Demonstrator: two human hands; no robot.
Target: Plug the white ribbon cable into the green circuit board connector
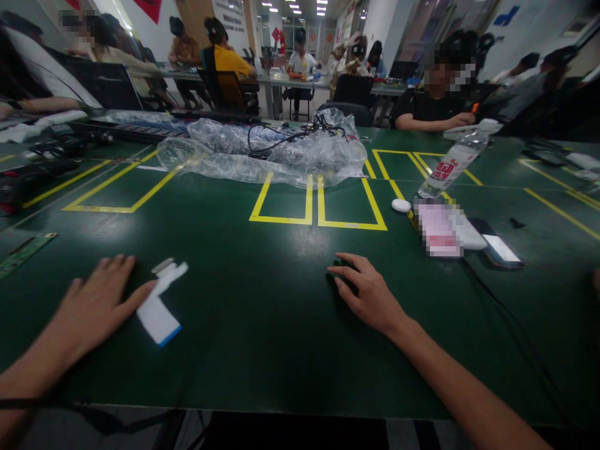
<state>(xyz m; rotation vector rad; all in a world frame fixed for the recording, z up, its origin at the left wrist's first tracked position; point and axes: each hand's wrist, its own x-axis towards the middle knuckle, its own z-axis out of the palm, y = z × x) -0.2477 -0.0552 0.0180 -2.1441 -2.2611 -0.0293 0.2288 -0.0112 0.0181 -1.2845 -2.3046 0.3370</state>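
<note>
Left grip (100,301) at ribbon cable (157,317), bottle (454,164) beyond

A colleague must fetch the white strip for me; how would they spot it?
On the green table, find the left hand, spread palm-down at the near left. By its thumb lies a flat, bent white strip. Its blue end sets it apart from the green circuit board on the hand's other side.
</note>
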